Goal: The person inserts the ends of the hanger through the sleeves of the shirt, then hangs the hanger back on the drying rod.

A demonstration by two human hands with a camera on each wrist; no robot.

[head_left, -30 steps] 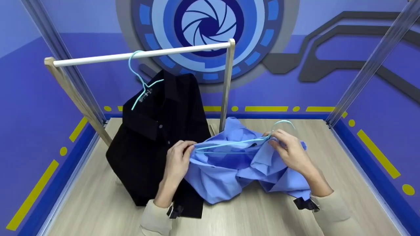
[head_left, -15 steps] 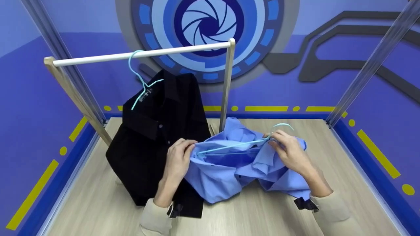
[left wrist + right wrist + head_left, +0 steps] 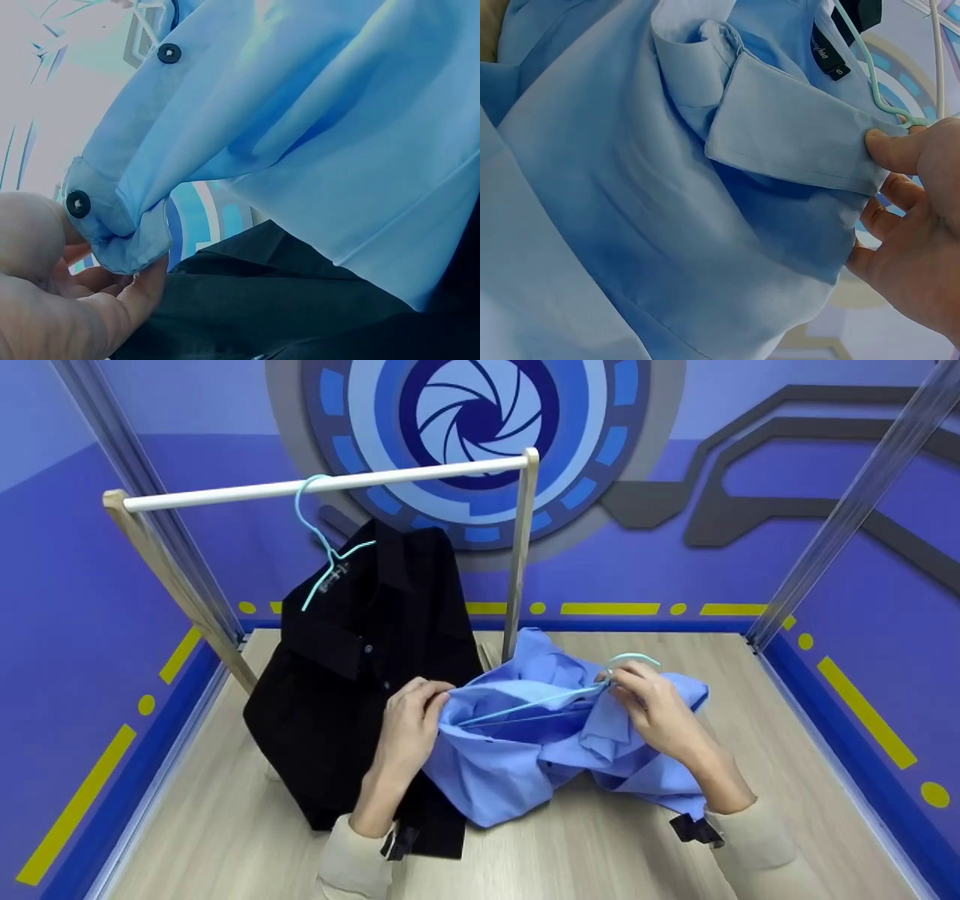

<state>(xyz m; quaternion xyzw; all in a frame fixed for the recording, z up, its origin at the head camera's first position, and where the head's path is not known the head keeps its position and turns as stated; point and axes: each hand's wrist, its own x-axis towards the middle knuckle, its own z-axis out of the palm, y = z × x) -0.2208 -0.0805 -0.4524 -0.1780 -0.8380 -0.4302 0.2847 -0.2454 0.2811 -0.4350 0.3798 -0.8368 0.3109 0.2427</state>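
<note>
A light blue shirt (image 3: 495, 780) lies bunched on the table with its neck opening spread. My left hand (image 3: 411, 724) pinches the shirt's edge at the left; the left wrist view shows the folded corner beside a dark button (image 3: 78, 204) between thumb and fingers. Through the opening slants a mint-green hanger (image 3: 525, 706), its left arm end inside the cloth. My right hand (image 3: 656, 712) grips this hanger just below its hook. In the right wrist view, the thumb also presses on the shirt's collar (image 3: 795, 127).
A clothes rack with a white bar (image 3: 225, 495) and wooden posts stands at the back left. From it hangs a black shirt (image 3: 360, 675) on another mint-green hanger (image 3: 313, 529), close behind my left hand. Blue walls surround the wooden table (image 3: 780, 735).
The hanger has shifted slightly left and its left end has sunk deeper into the shirt. Its hook has tipped lower with my right hand. My left hand has stayed almost still.
</note>
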